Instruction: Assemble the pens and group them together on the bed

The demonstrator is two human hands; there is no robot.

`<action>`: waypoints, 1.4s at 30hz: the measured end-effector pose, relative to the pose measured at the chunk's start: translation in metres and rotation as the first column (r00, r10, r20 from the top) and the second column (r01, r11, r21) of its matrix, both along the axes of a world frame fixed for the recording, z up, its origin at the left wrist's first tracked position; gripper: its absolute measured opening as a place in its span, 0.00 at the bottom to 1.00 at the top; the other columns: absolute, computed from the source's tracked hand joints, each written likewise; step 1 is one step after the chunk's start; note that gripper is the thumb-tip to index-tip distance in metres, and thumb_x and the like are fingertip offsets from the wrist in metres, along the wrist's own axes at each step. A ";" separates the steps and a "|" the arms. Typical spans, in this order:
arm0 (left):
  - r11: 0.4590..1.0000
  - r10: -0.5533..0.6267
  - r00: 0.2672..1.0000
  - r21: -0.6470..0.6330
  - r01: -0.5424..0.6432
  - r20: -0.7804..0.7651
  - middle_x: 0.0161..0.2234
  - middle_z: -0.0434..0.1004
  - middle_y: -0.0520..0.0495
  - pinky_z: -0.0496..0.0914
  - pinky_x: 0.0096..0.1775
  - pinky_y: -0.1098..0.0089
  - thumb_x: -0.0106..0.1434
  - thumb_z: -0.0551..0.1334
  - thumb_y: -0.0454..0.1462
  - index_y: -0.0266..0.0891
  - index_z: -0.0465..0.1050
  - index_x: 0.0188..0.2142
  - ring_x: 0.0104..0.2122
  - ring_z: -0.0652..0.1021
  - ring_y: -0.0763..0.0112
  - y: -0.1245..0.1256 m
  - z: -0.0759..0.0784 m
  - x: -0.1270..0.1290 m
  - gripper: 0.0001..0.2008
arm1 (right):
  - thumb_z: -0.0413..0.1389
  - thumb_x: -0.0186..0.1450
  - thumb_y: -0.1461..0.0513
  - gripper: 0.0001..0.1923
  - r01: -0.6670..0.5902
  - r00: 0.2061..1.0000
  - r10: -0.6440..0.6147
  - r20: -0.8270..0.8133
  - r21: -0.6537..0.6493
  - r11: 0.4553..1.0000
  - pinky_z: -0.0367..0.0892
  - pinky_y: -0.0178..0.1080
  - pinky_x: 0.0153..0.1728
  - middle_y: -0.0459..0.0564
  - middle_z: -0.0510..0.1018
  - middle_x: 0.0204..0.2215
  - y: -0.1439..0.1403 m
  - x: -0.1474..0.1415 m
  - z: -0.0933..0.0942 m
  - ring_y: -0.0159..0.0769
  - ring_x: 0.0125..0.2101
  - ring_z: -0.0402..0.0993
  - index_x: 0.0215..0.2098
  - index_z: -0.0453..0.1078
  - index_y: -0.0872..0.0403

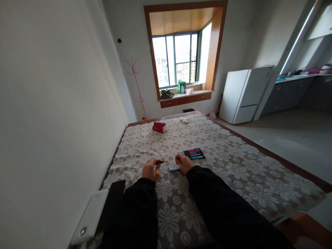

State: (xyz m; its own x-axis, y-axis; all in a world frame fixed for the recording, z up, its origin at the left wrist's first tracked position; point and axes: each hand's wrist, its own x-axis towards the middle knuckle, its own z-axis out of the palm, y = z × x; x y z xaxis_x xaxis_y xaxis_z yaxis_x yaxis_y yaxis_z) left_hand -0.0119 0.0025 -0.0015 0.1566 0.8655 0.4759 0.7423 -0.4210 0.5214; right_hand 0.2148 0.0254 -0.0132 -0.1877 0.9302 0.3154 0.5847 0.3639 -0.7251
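Thin dark pen refill (167, 161), held level just above the grey bedspread with white flower pattern (233, 166), spans the gap between both hands. Left hand (150, 170) pinching its dark end between thumb and forefinger; right hand (184, 163) curled around the other end, fingers closed on it. Short blue pen barrel (175, 169) lying on the bedspread just beside and below the right hand. Likely very light, narrow and somewhat bendy, so easily flexed or dropped; best gripped near each end with fingertips rather than at the middle. Probably smooth and prone to roll if set down on the cloth. Row of slim black pens with pink and blue ends (194, 153) lying side by side just beyond the right hand, touching one another. Farther up the bed, well apart, a red tissue packet (159, 127), contents not visible. Green bag (181, 86) on the wooden window ledge (185, 95), contents also hidden.
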 end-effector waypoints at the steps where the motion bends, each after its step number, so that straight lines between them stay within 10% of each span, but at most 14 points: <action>1: 1.000 0.005 1.000 0.003 -0.005 0.004 0.34 0.76 0.49 0.70 0.43 0.66 0.59 0.59 0.33 0.44 0.75 0.39 0.36 0.76 0.68 0.000 0.000 0.000 0.10 | 0.49 0.58 0.69 0.06 0.006 1.000 -0.006 -0.018 -0.003 1.000 0.58 0.33 0.31 0.45 0.74 0.24 0.000 0.000 0.000 0.33 0.27 0.69 0.29 0.64 0.52; 8: 0.999 -0.001 1.000 0.046 0.001 -0.009 0.38 0.77 0.49 0.70 0.43 0.64 0.60 0.58 0.31 0.44 0.72 0.43 0.38 0.76 0.67 -0.001 0.000 0.000 0.13 | 0.52 0.57 0.62 0.02 -0.020 0.932 -0.019 -0.363 -0.104 0.994 0.58 0.34 0.26 0.44 0.72 0.21 0.005 -0.001 0.002 0.31 0.22 0.64 0.27 0.63 0.53; 18: 0.994 -0.031 0.999 0.110 0.029 0.021 0.38 0.78 0.50 0.70 0.44 0.66 0.62 0.57 0.31 0.45 0.72 0.44 0.38 0.75 0.68 -0.002 0.003 0.001 0.13 | 0.64 0.48 0.49 0.22 -0.424 0.530 -0.009 -0.848 -0.273 0.864 0.49 0.30 0.17 0.43 0.69 0.22 0.000 -0.006 0.012 0.27 0.18 0.60 0.31 0.61 0.51; 28: 0.991 -0.028 1.000 0.130 0.026 0.013 0.39 0.78 0.49 0.69 0.45 0.64 0.61 0.56 0.30 0.44 0.72 0.44 0.40 0.74 0.67 -0.003 0.004 0.001 0.13 | 0.52 0.57 0.63 0.01 -0.038 0.952 0.034 -0.303 -0.008 0.999 0.58 0.33 0.27 0.44 0.72 0.21 0.000 -0.003 0.007 0.31 0.23 0.65 0.28 0.64 0.53; 42: 0.988 0.010 1.000 0.153 -0.008 -0.011 0.38 0.78 0.49 0.68 0.45 0.62 0.60 0.58 0.29 0.45 0.74 0.41 0.42 0.74 0.64 -0.006 0.011 0.002 0.12 | 0.50 0.58 0.67 0.04 -0.021 0.991 0.028 -0.130 0.057 0.998 0.59 0.33 0.28 0.43 0.72 0.22 -0.002 -0.003 0.002 0.31 0.24 0.66 0.29 0.64 0.52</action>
